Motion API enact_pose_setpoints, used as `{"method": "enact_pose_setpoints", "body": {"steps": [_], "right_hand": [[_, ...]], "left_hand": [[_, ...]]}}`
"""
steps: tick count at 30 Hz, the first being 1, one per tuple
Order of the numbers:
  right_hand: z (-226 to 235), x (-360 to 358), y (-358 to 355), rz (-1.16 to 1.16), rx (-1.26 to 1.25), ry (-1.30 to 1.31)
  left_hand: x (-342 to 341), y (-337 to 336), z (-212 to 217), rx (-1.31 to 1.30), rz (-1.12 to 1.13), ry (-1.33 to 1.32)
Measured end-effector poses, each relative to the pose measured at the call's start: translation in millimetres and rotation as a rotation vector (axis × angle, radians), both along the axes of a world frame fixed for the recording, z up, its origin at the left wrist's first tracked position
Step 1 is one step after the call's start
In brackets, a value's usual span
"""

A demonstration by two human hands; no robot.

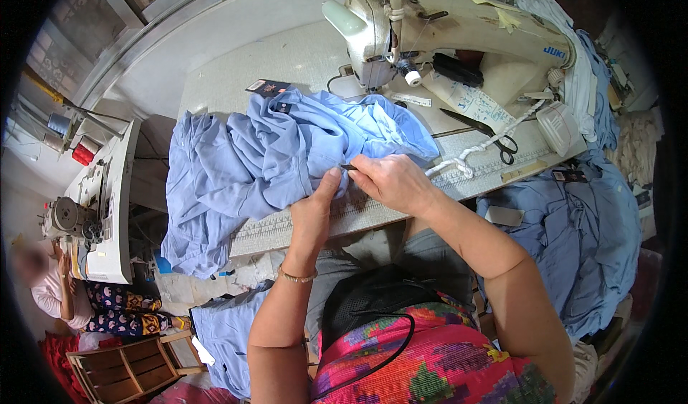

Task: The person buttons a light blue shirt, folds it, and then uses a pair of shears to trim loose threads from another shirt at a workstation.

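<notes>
A light blue garment [265,146] lies bunched on the sewing table, its left side hanging over the table's edge. My left hand [313,207] is closed on the garment's near edge, thumb on top. Close beside it, my right hand [390,182] pinches a small dark object [347,166] against the cloth; its kind is too small to make out. A dark tag [268,87] lies at the garment's far edge. Beyond the cloth stands a cream sewing machine [459,28], its head above the garment's far right part.
Black scissors [481,128], a white braided cord [466,159] and a white box [557,127] lie right of my hands. More blue garments [566,225] are piled at the right. At the far left, a person [61,289] sits by another machine [68,218]. A wooden chair [129,368] stands lower left.
</notes>
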State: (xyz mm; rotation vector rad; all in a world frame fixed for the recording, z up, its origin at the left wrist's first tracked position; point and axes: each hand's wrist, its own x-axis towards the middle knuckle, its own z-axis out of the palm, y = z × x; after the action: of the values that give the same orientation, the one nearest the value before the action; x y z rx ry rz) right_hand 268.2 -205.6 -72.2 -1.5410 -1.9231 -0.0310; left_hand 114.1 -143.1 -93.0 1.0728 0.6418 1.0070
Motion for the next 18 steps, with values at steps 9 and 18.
{"method": "enact_pose_setpoints", "body": {"steps": [9, 18], "right_hand": [[-2.1, -0.8, 0.9, -0.007, 0.098, -0.051], [-2.9, 0.5, 1.1, -0.011, 0.085, -0.087]], "left_hand": [[-1.4, -2.4, 6.0, -0.004, 0.006, 0.049], [-0.8, -0.8, 3.1, 0.028, 0.002, 0.018]]}}
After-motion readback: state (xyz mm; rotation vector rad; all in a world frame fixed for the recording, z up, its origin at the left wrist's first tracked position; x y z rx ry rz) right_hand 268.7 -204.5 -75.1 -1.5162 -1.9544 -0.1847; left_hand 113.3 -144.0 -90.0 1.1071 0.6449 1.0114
